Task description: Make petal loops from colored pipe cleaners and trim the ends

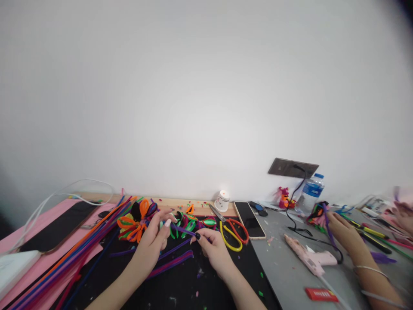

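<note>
A purple pipe cleaner (183,230) stretches between my two hands above a black mat (238,275). My left hand (158,234) is closed on its left end with thumb and fingers. My right hand (211,247) pinches the other end between thumb and forefinger. Just behind the hands lie looped pipe-cleaner shapes: an orange and green flower (137,224) and a green and magenta piece (208,222). Below them, short purple and magenta pipe cleaners (172,263) rest on the mat. Yellow and red-handled scissors (232,237) sit to the right of my right hand.
Long pipe cleaners (74,249) lie at left, beside a black tablet-like slab (61,226). A paper cup (222,200) and phone (250,219) stand and lie at the back. Rightward are a pink glue gun (311,256), a water bottle (311,193) and another person's hand (343,232).
</note>
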Motion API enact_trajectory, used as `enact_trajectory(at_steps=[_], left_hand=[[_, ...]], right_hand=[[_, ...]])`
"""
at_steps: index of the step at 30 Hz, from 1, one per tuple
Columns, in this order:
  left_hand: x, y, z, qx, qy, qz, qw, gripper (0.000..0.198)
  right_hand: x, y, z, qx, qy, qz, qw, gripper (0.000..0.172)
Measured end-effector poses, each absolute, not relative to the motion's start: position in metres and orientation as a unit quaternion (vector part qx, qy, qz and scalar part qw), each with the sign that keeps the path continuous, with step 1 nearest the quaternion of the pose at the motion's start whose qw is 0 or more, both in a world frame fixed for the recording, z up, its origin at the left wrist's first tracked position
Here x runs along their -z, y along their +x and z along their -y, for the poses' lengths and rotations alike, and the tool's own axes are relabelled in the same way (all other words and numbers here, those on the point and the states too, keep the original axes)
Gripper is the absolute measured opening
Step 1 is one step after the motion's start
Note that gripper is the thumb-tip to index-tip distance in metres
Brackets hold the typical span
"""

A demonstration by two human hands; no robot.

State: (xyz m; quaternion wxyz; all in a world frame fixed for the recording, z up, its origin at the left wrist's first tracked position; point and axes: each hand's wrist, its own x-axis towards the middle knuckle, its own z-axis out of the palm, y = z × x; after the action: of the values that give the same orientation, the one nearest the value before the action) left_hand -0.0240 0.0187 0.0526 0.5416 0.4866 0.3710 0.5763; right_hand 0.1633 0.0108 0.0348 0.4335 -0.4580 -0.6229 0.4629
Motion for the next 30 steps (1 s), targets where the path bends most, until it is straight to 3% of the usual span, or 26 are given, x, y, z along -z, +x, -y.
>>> enact_trajectory(at_steps=[4,12,30], left_hand=[[-0.0589,-0.0241,-0.0191,-0.602,0.433,-0.349,0.572,0.042],[-0.0547,-0.0250,-0.0219,-0.575,0.380,-0.297,0.661,0.040],[-0.0561,-0.0221,-0.0190,-0.563,0.391,-0.312,0.658,0.047]], right_hand=[[-0.0356,0.1653,-0.0100,-0.540,-0.421,0.587,0.433,0.033],[-0.0361,0.1615,-0.0074,-0.564,-0.410,0.583,0.416,0.033],[-0.0404,0.1608,-0.0057,-0.571,-0.408,0.583,0.410,0.031]])
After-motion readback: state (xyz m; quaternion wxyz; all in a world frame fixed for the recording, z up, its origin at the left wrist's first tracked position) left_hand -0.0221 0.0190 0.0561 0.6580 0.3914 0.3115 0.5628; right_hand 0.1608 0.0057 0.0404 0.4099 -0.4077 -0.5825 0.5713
